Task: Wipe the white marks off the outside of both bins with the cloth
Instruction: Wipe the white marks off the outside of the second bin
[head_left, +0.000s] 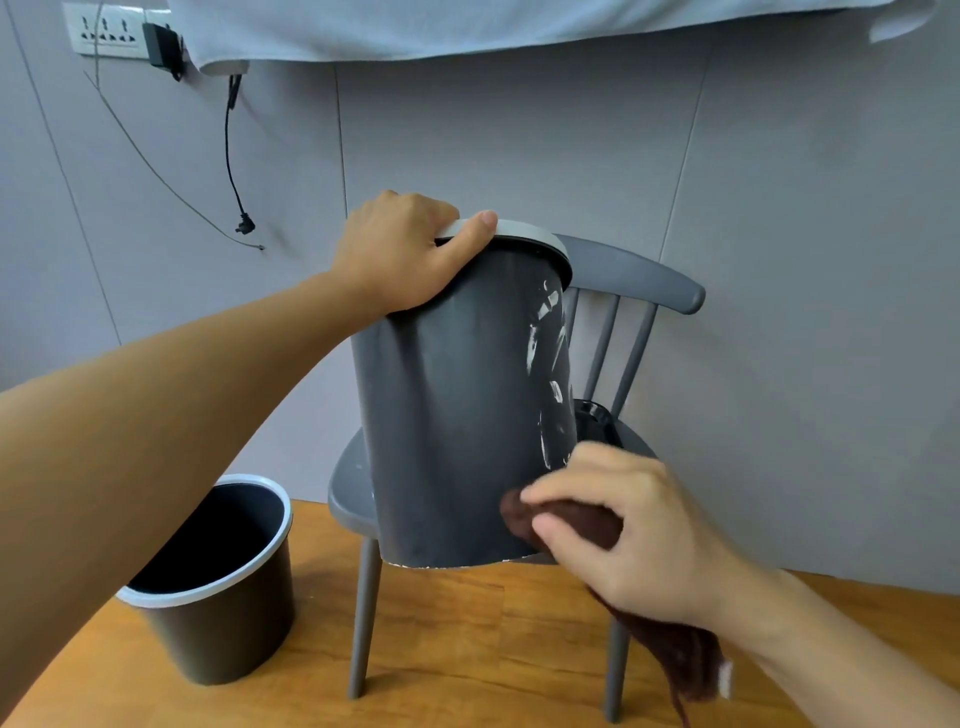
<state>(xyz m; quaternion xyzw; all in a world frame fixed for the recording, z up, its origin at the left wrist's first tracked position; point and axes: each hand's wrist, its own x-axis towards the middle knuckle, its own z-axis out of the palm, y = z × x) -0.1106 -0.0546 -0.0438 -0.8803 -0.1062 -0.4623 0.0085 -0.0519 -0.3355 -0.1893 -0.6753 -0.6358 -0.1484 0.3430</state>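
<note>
Bin stands tilted on the chair, left hand gripping its rim at 12 o'clock. Right hand pinches the cloth; better sweep firmly toward the white marks at 3 o'clock.

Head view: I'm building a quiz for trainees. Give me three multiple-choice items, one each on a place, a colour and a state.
1. Where does the second bin stand?
A. on the chair
B. on the floor left of the chair
C. on a shelf

2. What colour is the cloth?
A. dark brown
B. yellow
C. white

3. What is the left hand doing?
A. hanging idle
B. holding the cloth
C. gripping the rim of the bin on the chair

Answers: 1 B, it sits on the wooden floor beside the chair; 2 A, the right hand presses it against the tilted bin; 3 C, the thumb curls over the pale rim.
</note>
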